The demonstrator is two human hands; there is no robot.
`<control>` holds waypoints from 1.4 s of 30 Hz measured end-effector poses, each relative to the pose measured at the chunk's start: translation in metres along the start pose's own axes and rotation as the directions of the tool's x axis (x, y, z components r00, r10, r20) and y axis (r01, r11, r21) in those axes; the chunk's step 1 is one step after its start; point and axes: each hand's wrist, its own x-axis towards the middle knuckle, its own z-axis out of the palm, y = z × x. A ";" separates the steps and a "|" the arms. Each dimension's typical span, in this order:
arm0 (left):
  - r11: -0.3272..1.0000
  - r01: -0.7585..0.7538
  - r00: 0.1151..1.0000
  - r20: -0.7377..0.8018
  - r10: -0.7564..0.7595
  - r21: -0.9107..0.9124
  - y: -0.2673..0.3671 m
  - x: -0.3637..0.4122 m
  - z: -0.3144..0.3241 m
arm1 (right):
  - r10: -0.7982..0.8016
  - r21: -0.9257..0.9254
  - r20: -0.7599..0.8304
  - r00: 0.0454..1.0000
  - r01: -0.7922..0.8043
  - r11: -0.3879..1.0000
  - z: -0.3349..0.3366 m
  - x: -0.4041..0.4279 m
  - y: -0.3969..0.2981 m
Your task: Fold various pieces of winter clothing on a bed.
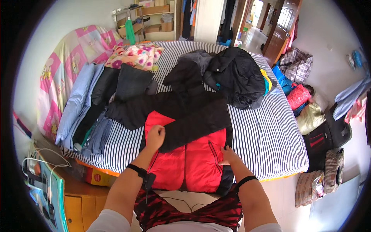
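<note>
A red and black zip-up jacket (200, 162) lies front up on the striped bed, its lower hem at the near edge. One black sleeve (197, 124) is folded across the red chest; the other sleeve (130, 111) stretches out to the left. My left hand (156, 136) has curled fingers at the cuff end of the folded sleeve; whether it grips the cuff is hard to tell. My right hand (228, 156) rests with spread fingers on the jacket's right side, near a zipped pocket.
Folded clothes (78, 101) and a floral cloth (136, 56) lie on the bed's left. A black jacket (237, 75) lies beyond, on the right. Bags and clothes (310, 119) are piled beside the striped bed sheet (266, 139). A wooden cabinet (84, 208) stands at the near left.
</note>
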 end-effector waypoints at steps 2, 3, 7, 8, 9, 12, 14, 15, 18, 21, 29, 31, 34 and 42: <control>0.948 -0.128 0.980 -0.112 0.166 0.291 -0.059 0.001 -0.005 | -0.006 -0.026 0.001 1.000 0.006 1.000 -0.004 0.002 -0.015; 0.957 -0.011 0.998 -0.061 0.030 0.289 -0.084 -0.007 -0.005 | -0.010 -0.019 -0.008 1.000 0.009 1.000 -0.008 0.001 -0.024; 0.917 0.400 0.828 0.431 -0.357 -0.008 -0.054 0.008 -0.013 | 0.029 -0.060 0.047 0.998 -0.026 0.998 -0.007 0.000 -0.018; 0.918 0.395 0.829 0.433 -0.354 -0.005 -0.048 0.012 -0.014 | 0.021 -0.080 0.046 0.999 -0.017 0.997 -0.005 0.002 -0.017; 0.943 0.321 0.881 0.394 -0.262 -0.091 -0.044 0.014 -0.017 | 0.003 -0.102 0.045 0.999 0.002 0.995 -0.005 0.005 -0.019; 0.869 0.247 0.957 0.247 -0.150 -0.429 0.017 0.022 -0.026 | 0.023 -0.100 0.064 0.998 -0.016 0.995 -0.011 -0.006 -0.014; 0.554 0.219 0.959 0.074 -0.272 -0.803 0.035 0.018 -0.031 | 0.008 -0.084 0.046 0.999 -0.004 0.996 -0.003 0.003 -0.004; 0.562 0.217 0.959 0.066 -0.276 -0.798 -0.003 0.007 -0.033 | -0.022 -0.074 0.030 0.999 0.024 0.997 0.002 0.008 -0.006; 0.955 0.022 0.957 0.272 -0.106 0.294 -0.102 -0.018 -0.038 | 0.009 -0.085 0.062 0.998 -0.003 0.996 -0.014 0.001 -0.028; 0.918 0.259 0.932 0.171 -0.319 0.301 -0.088 -0.027 -0.042 | 0.084 -0.021 0.052 0.995 -0.083 0.996 -0.011 0.005 -0.020; 0.875 0.450 0.820 0.304 -0.485 0.179 -0.079 -0.029 -0.063 | 0.040 -0.054 0.085 0.996 -0.035 0.998 -0.009 0.002 -0.018; 0.879 0.391 0.843 0.275 -0.461 0.273 -0.079 -0.032 -0.068 | 0.027 -0.062 0.086 0.996 -0.022 0.998 -0.012 0.001 -0.022; 0.831 0.236 0.935 0.115 -0.334 0.503 -0.032 -0.042 -0.062 | 0.034 -0.048 0.062 0.997 -0.031 0.998 -0.007 0.001 -0.014; 0.785 -0.221 0.962 0.262 0.078 0.579 -0.029 -0.089 -0.017 | 0.010 0.015 0.054 0.999 -0.011 1.000 -0.010 -0.001 -0.017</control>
